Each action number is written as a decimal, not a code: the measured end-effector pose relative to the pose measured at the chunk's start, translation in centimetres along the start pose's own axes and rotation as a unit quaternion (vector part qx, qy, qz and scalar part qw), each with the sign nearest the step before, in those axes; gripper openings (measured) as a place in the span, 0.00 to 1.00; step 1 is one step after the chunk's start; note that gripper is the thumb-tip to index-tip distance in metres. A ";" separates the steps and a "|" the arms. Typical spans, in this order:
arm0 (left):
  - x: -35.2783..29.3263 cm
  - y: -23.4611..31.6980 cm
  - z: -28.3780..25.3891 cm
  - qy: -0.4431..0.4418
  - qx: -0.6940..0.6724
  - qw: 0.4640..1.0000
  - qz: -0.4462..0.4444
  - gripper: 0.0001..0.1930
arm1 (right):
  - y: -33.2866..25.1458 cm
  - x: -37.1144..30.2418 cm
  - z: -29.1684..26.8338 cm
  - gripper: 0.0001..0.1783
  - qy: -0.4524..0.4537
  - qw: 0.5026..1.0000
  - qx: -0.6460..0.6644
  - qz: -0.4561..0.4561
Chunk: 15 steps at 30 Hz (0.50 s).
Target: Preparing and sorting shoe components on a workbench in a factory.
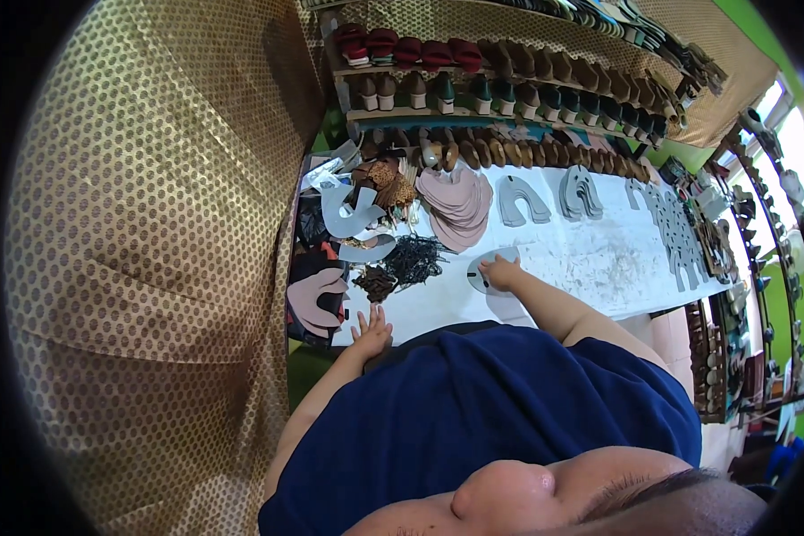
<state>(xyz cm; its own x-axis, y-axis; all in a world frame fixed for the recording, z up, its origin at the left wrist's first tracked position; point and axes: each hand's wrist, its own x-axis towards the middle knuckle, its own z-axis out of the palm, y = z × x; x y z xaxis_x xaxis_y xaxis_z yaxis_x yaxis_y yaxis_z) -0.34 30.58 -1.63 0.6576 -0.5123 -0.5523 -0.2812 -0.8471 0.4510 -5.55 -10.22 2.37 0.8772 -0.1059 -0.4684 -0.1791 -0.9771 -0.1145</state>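
Note:
My left hand [372, 335], fingers spread, rests at the table's near edge and holds nothing. Just beyond it is a small dark brown heap [375, 284], with a tangle of black strips [417, 260] beside it. My right hand [504, 273] has its fingers bent onto a curved grey shoe piece [478, 268] lying on the white table. Part of that piece is covered by the hand. To the left of my left hand lies a pale pink curved shoe piece [311, 302].
A stack of pink pieces [460, 210] and grey U-shaped pieces [522, 201] lie farther back on the white table [590, 268]. Many more grey pieces [674, 228] cover its right end. Shelves of shoes [509, 94] stand behind; a patterned gold curtain [152, 268] hangs at left.

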 end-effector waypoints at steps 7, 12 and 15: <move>-0.3 0.4 0.1 -0.001 -0.006 1.000 0.006 0.39 | -0.5 0.5 -0.6 0.25 -0.139 0.981 -0.136 -0.006; -0.4 0.7 -0.3 -0.017 0.008 1.000 -0.002 0.40 | -1.4 -2.1 -2.3 0.22 -0.091 0.990 -0.106 -0.023; -0.5 1.2 -0.8 -0.016 0.021 1.000 -0.007 0.41 | -1.4 -0.8 -1.2 0.21 -0.126 0.985 -0.117 0.003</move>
<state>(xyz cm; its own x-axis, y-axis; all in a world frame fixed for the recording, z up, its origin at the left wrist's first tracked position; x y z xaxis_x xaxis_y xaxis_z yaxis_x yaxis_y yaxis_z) -0.50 29.92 -0.25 0.6387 -0.5043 -0.5811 -0.3018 -0.8589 0.4137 -5.42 -9.00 3.95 0.7324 -0.0908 -0.6748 -0.0494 -0.9955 0.0803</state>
